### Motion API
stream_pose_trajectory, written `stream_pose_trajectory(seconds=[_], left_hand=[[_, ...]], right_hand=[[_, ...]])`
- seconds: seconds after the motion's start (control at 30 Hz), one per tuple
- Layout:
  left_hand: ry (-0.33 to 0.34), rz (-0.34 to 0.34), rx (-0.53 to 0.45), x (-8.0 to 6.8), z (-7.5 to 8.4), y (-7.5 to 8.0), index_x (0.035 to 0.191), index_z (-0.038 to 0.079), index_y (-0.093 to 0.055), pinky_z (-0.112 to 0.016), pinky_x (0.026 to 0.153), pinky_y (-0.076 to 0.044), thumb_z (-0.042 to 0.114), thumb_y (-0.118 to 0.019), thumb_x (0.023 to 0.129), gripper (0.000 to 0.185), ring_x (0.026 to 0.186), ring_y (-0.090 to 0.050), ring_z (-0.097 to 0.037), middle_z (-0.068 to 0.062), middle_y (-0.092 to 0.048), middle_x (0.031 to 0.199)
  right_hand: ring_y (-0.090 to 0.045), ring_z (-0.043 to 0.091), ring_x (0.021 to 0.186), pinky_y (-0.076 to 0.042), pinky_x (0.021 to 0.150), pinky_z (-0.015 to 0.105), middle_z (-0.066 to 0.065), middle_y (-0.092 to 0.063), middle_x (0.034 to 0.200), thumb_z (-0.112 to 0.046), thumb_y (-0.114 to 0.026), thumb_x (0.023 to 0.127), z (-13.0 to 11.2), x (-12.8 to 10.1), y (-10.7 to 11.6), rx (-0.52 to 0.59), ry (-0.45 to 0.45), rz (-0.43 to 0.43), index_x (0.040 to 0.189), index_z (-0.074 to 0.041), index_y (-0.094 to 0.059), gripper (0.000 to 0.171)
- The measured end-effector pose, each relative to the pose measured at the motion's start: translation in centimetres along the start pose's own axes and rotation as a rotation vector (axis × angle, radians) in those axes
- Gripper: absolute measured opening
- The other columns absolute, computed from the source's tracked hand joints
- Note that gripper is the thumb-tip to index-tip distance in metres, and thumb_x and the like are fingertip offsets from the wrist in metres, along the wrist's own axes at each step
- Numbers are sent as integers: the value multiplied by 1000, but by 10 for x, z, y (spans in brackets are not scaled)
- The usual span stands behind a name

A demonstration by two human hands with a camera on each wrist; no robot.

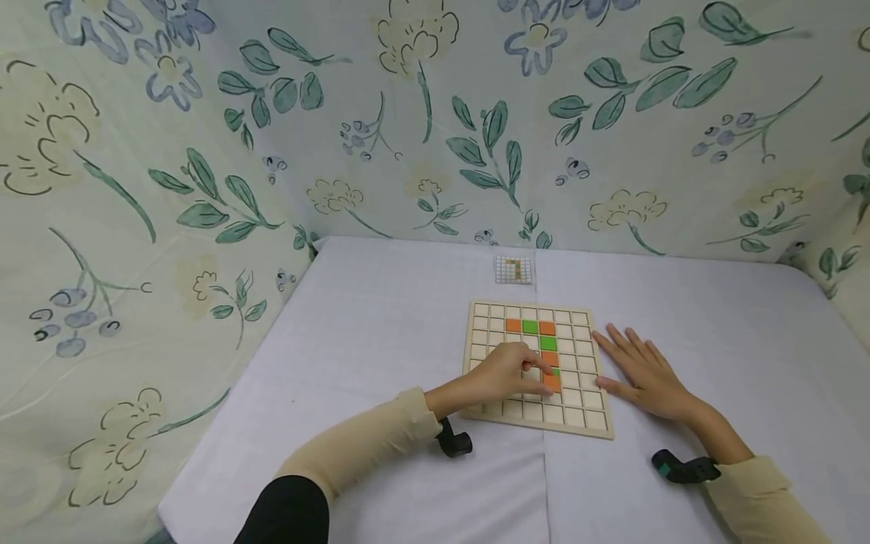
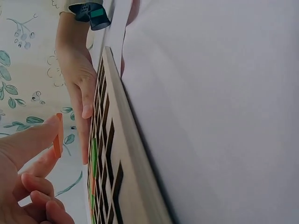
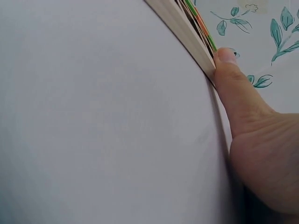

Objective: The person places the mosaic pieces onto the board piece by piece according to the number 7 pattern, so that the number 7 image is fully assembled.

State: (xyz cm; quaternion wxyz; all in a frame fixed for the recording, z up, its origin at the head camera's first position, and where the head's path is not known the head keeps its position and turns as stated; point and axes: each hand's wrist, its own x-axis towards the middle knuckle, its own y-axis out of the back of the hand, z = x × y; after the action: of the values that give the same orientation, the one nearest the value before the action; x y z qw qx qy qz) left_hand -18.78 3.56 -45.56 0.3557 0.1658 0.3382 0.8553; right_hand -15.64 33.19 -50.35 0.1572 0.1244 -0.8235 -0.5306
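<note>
Right now your left hand (image 1: 508, 372) pinches an orange tile (image 1: 553, 383) between thumb and fingertip, low over the wooden grid board (image 1: 537, 368), at about five o'clock from the board's middle. From the left wrist view the tile (image 2: 58, 136) stands on edge just off the board's face (image 2: 110, 154), your other fingers curled in loosely. Above it, toward twelve o'clock, runs a column of set tiles, green and orange by turns, which meets a short row of orange, green, orange near the far edge. Your right hand (image 1: 646, 374) lies flat on the white tablecloth (image 1: 381, 332) at three o'clock from the board, fingers straight and spread, the thumb (image 3: 233, 88) pressed against the board's edge (image 3: 180, 28). At twelve o'clock, beyond the board, a small pattern card (image 1: 513, 269) lies on the cloth. Floral fabric (image 1: 170, 151) walls the table round.
</note>
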Motion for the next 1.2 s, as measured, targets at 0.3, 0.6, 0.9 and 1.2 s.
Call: stream_pose_trajectory(seconds=[0.3, 0.6, 0.9, 1.2], left_hand=[[27, 10, 23, 1, 0, -10, 106, 17, -79, -16, 61, -32, 33, -82, 83, 27, 70, -40, -4, 8, -50, 69], [47, -4, 25, 1, -2, -14, 106, 18, -79, -16, 66, -38, 32, -83, 83, 27, 75, -45, -3, 17, -64, 86], [40, -11, 62, 2, -2, -15, 106, 18, -79, -15, 64, -35, 32, -84, 82, 29, 72, -42, -3, 13, -57, 73], [44, 17, 64, 3, -4, -18, 102, 20, -80, -15, 59, -32, 31, -87, 79, 26, 65, -39, -3, 8, -44, 64]], right_hand=[[0, 48, 147, 8, 113, 63, 26, -12, 162, -41, -65, 96, -1, 1, 1, -2, 10, 2, 161, -15, -18, 84], [1, 46, 148, 9, 113, 62, 25, -12, 162, -38, -66, 96, -1, 0, 3, 25, 20, -5, 161, -16, -18, 83], [0, 46, 148, 8, 113, 62, 25, -12, 162, -38, -66, 96, -1, 0, 3, 24, 24, -1, 161, -16, -18, 84], [1, 46, 148, 8, 113, 62, 25, -11, 162, -38, -65, 96, -3, 0, 4, 34, 24, -4, 161, -15, -18, 83]])
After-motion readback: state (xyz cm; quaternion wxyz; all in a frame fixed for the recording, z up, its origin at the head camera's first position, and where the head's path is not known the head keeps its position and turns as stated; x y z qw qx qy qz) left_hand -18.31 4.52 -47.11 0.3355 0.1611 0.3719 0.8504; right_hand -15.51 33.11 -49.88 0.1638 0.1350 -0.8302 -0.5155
